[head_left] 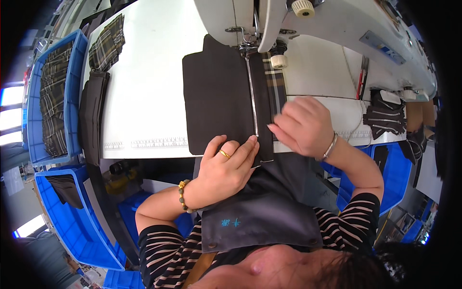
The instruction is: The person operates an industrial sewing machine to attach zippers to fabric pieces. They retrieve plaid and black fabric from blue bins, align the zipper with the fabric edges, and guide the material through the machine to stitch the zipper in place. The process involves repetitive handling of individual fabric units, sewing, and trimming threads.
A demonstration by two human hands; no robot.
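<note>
A dark brown fabric panel (216, 98) lies on the white sewing table, its top edge under the needle area of the sewing machine (248, 45). A metal-toothed zipper (253, 96) runs down its right side, on dark tape. Plaid fabric (276, 89) shows beneath the right edge. My left hand (228, 166) rests on the panel's lower edge, fingers laid out, with fingertips by the zipper's near end; its thumb is hidden. To the right of the zipper, my right hand (303, 125) is raised, fingers curled and slightly blurred. Whether anything is in it does not show.
Blue bins stand at left, one with plaid pieces (54, 96), another with dark pieces (67, 190). Folded dark fabric (94, 115) and plaid cloth (108, 43) lie at the table's left. Dark zipper pieces (385, 118) and a red-and-black tool (362, 79) are at right.
</note>
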